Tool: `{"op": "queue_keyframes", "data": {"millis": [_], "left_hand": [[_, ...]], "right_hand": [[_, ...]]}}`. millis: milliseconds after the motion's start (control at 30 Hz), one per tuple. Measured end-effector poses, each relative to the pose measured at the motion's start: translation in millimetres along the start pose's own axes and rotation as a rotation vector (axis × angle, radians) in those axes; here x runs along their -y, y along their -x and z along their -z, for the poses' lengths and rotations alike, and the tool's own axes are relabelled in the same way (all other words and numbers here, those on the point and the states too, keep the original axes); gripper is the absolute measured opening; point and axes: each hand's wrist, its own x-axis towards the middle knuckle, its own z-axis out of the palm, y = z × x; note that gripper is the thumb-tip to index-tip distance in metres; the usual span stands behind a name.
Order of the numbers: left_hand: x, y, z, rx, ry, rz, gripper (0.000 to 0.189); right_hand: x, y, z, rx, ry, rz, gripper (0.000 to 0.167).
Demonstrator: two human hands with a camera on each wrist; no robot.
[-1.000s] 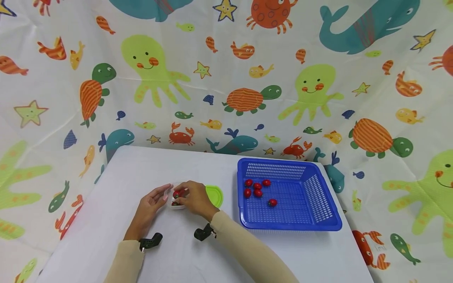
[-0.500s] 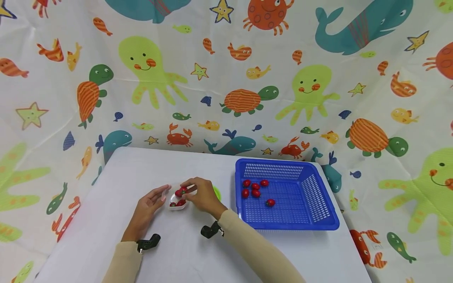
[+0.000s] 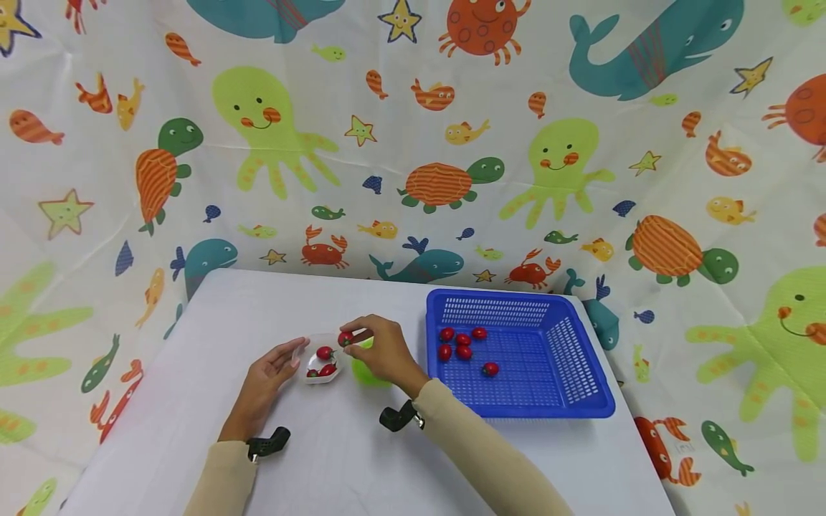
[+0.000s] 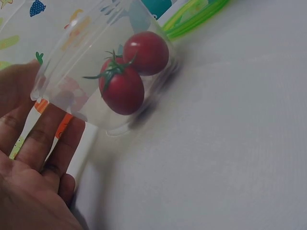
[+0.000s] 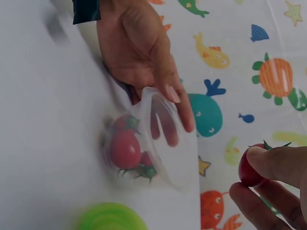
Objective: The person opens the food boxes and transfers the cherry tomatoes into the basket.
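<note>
My left hand [image 3: 266, 376] holds the rim of a small clear plastic container [image 3: 313, 380] on the table, thumb on one side and fingers on the other. A few red cherry tomatoes [image 5: 125, 149] with green stems lie inside it; the left wrist view shows tomatoes [image 4: 122, 91] through its wall. Just right of the container, my right hand [image 3: 382, 351] pinches one cherry tomato [image 3: 345, 338] between thumb and fingers, above the table. Below that hand is a round bright green lid [image 3: 369, 374], partly covered by it in the head view.
A blue plastic basket [image 3: 516, 413] stands on the right side of the white table [image 3: 335, 459], with several cherry tomatoes [image 3: 463, 344] at its left. Behind the table hangs a cloth [image 3: 387, 236] printed with sea animals.
My right hand has moved up and right from the container, carrying a cherry tomato out of it. More of the tomatoes inside now show. The left hand stays at the rim.
</note>
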Motion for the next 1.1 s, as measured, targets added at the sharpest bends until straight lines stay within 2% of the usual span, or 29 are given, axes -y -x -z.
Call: {"op": "queue_keyframes", "data": {"millis": [667,900,1100], "left_hand": [[0.8,1.5,1.0,0.006,-0.004,-0.036,0.055],[0.8,1.0,1.0,0.007,0.001,-0.025,0.055],[-0.6,1.2,0.2,0.008,-0.007,-0.013,0.056]], "right_hand": [[12.1,19.5,40.1,-0.082,0.02,0.032,0.036],[17.4,25.7,55.3,-0.095,0.004,0.046,0.035],[17.3,32.4,67.3,-0.139,0.004,0.059,0.036]]}}
